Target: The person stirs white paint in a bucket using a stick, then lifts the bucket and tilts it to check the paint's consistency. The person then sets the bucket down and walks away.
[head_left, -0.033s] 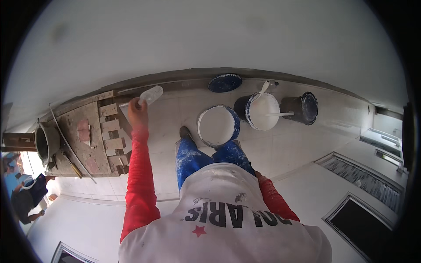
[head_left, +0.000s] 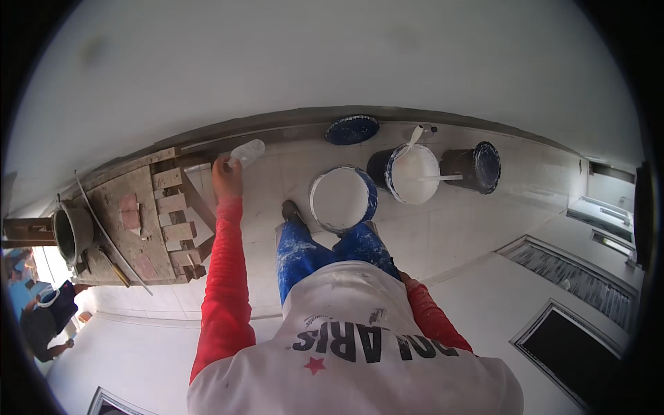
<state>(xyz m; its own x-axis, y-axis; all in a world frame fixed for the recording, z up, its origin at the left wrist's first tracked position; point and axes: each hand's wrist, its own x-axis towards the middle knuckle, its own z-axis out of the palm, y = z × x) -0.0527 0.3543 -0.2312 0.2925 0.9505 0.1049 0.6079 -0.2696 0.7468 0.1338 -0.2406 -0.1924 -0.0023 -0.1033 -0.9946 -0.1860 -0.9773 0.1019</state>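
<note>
Out to the front left, my left hand (head_left: 227, 178) is closed round the narrow end of a clear plastic bottle (head_left: 247, 151), whose wider end points away to the right. The bottle looks see-through, and I cannot make out any contents. My right hand (head_left: 404, 277) hangs low beside my right thigh, mostly hidden by my shirt and sleeve; its fingers do not show. In front of my legs stands an open bucket (head_left: 374, 200) of white paint or paste. Right of it, a second open bucket (head_left: 379, 168) holds white material, with a white-handled tool (head_left: 415, 136) and a pale stick (head_left: 440, 178) at its rim.
A dark bucket (head_left: 459, 164) stands farther right. Against the wall lie a blue lid (head_left: 353, 130) and a small clear bottle (head_left: 430, 131). A dirty wooden platform (head_left: 114, 200) at left carries a grey tub (head_left: 81, 227) and a long rod (head_left: 104, 225). Another person (head_left: 52, 318) is at far left.
My left hand and the bottle have shifted slightly to the right in the picture. The grip stays closed, and the buckets have not moved.
</note>
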